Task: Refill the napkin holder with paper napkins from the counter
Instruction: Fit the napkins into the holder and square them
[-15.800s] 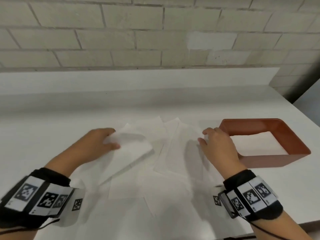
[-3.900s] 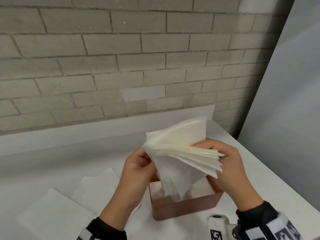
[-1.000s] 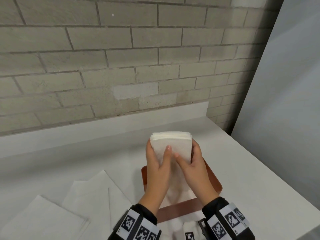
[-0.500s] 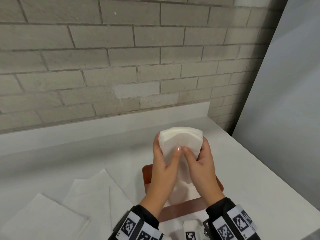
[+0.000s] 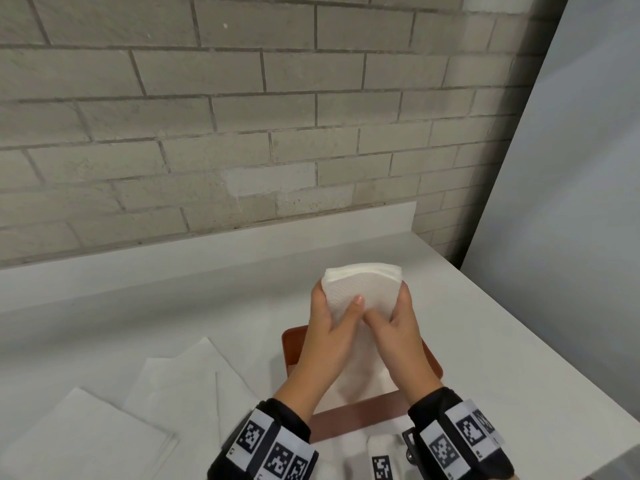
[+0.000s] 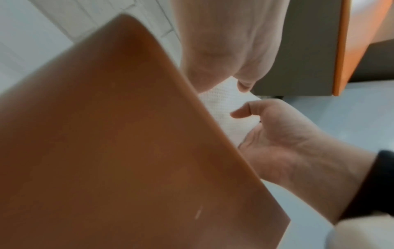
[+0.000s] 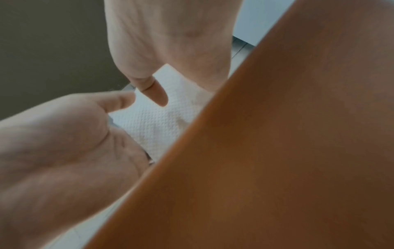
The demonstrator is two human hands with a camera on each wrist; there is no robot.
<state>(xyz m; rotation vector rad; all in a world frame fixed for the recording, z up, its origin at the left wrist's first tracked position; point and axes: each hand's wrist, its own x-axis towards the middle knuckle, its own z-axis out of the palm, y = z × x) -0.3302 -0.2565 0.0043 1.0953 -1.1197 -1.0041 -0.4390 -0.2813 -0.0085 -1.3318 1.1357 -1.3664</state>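
Head view: left hand (image 5: 332,327) and right hand (image 5: 398,330) clasp the napkin stack (image 5: 362,289) upright from either side, thumbs across its front face, fingers curled round its edges. Stack stands over the red-brown napkin holder (image 5: 349,415) on the table (image 5: 485,341); loose napkins (image 5: 166,393) lie to the left.

Left wrist view: holder wall fills the near field; embossed paper shows between both hands.

Right wrist view: same, thumbs pressed on paper.

Step judged: seating the stack. Next: push down squarely, keeping edges aligned.
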